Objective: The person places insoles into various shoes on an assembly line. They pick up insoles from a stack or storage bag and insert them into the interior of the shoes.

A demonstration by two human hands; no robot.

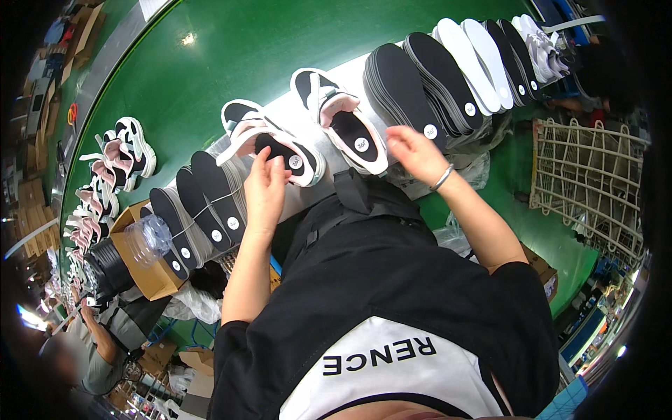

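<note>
Two white-and-pink sneakers lie side by side in front of me, toes pointing away, each with a black insole bearing a round white sticker inside. My left hand (267,189) is at the opening of the left sneaker (317,162), its fingers apart over the black insole; whether the fingertips touch it is hard to make out. Beside the heel of the right sneaker (373,165) is my right hand (418,155), fingers stretched out and holding nothing. A silver bracelet (442,177) circles my right wrist.
Stacks of black insoles (395,84) and white insoles (465,63) stand to the right, with more black insoles (203,192) at left. An open cardboard box (150,276) holds clear plastic. Sneakers (126,154) line the green table's left side. A wire rack (588,182) stands right; another person (105,343) is lower left.
</note>
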